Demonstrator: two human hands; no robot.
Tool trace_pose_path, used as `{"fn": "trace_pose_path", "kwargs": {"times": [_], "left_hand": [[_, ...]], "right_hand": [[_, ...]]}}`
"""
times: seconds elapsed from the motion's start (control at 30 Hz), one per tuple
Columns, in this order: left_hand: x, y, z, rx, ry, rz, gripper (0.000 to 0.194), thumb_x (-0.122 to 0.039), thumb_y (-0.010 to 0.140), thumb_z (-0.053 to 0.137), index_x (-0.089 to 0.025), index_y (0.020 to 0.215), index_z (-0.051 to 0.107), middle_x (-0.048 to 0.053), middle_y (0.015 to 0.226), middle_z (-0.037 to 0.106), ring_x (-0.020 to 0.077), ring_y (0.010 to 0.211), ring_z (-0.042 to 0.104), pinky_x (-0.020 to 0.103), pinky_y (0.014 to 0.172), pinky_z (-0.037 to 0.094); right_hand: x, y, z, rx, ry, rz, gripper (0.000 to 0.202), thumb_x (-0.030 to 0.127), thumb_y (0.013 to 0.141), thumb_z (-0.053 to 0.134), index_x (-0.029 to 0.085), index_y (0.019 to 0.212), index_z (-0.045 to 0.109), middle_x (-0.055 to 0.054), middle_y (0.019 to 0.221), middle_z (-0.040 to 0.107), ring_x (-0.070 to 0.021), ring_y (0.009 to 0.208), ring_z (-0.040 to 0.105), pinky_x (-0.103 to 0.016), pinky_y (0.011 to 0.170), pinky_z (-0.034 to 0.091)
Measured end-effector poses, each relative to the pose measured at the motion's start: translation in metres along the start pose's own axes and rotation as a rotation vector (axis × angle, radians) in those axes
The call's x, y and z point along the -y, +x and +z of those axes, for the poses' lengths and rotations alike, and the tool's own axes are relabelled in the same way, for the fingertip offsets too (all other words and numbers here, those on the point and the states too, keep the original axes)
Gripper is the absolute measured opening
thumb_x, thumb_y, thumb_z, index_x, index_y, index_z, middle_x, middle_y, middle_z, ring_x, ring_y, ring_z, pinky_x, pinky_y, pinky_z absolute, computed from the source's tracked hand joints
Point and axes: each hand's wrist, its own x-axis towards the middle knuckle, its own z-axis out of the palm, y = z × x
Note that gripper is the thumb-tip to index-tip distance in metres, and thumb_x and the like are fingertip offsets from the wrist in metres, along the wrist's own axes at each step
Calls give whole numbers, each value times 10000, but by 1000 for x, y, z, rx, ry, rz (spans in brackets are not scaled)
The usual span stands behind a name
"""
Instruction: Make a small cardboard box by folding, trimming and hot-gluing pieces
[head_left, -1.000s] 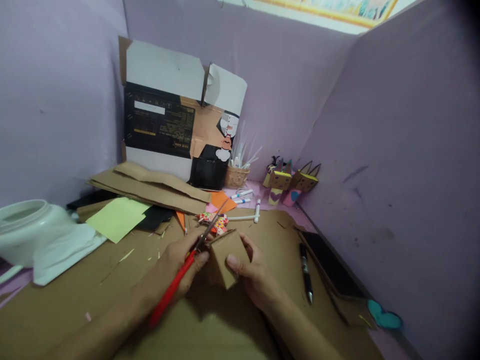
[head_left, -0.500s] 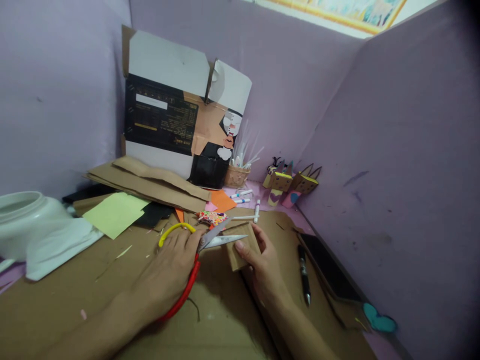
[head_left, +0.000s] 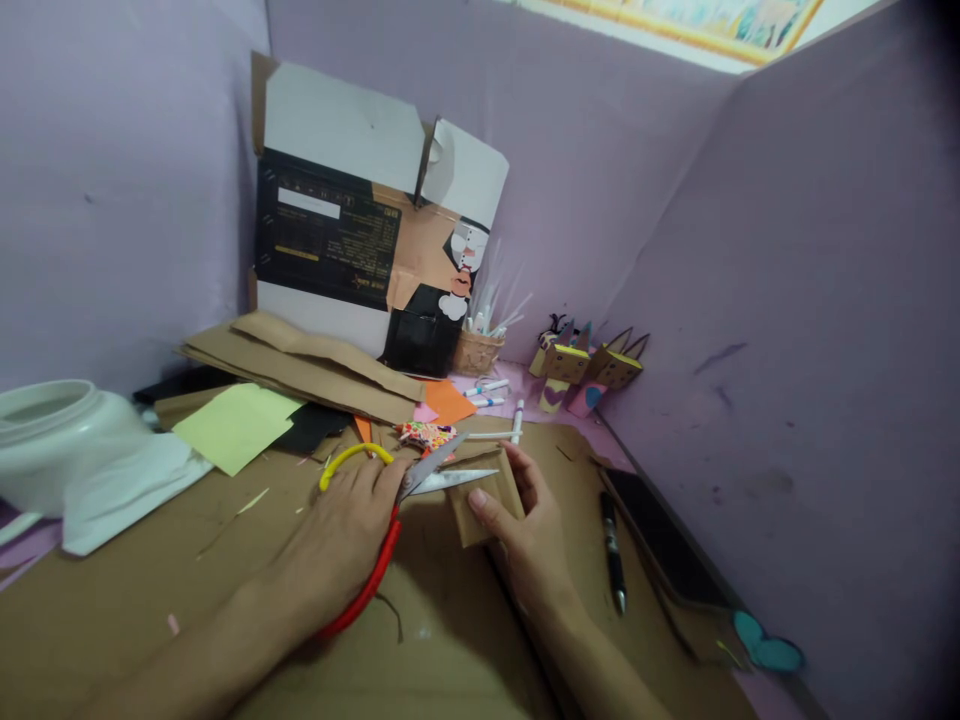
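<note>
The scissors (head_left: 427, 487) have silver-grey blades, one bright red handle and one yellow. The small box (head_left: 463, 512) is plain brown, like the cardboard sheet (head_left: 442, 650) beneath. A patterned scrap (head_left: 427, 435) mixes red, white and yellow. One paper (head_left: 238, 427) is pale lime, another paper piece (head_left: 451, 402) orange. The large carton (head_left: 330, 235) is white, black and tan, with gold print. The pen (head_left: 613, 560) is black with a silver tip; the heart-shaped piece (head_left: 766, 642) is teal. The walls (head_left: 810, 250) are lilac, marked by darker smudges.
</note>
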Motion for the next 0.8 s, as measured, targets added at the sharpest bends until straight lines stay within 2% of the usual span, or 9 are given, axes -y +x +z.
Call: {"fn": "trace_pose_path", "kwargs": {"times": [0.13, 0.3, 0.5, 0.67, 0.8], "left_hand": [[-2, 0, -7, -31, 100, 31, 441, -75, 877, 356, -152, 1304, 428, 120, 992, 546, 271, 934, 515, 448, 816, 469], [-1, -1, -6, -35, 174, 20, 427, -70, 880, 324, -138, 1287, 434, 117, 960, 522, 265, 895, 514, 436, 781, 478], [-2, -2, -8, -18, 157, 22, 408, -57, 867, 321, -126, 1245, 458, 115, 934, 517, 271, 891, 519, 422, 761, 477], [-4, -4, -12, -13, 143, 38, 382, -55, 860, 309, -131, 1187, 491, 108, 903, 537, 262, 837, 533, 410, 738, 471], [-1, -6, -10, -19, 52, 30, 363, -55, 842, 327, -186, 1127, 508, 77, 885, 577, 237, 785, 567, 343, 664, 474]], "right_hand": [[4, -2, 2, -1, 11, 38, 606, 354, 609, 787, 238, 1156, 551, -56, 1127, 644, -270, 1027, 596, -407, 907, 458], [7, -3, 5, 34, 150, 133, 591, 349, 616, 788, 241, 1147, 552, -59, 1128, 648, -279, 1033, 599, -401, 884, 476], [4, -5, 6, 63, 286, 259, 553, 333, 602, 793, 229, 1103, 582, -53, 1070, 678, -265, 959, 633, -374, 826, 503], [3, -4, 8, 43, 299, 269, 545, 326, 580, 804, 219, 1076, 605, -50, 1042, 690, -254, 932, 645, -357, 809, 509], [5, -4, 9, 53, 336, 292, 527, 331, 596, 798, 211, 1070, 603, -58, 1010, 697, -261, 910, 652, -364, 779, 523]]}}
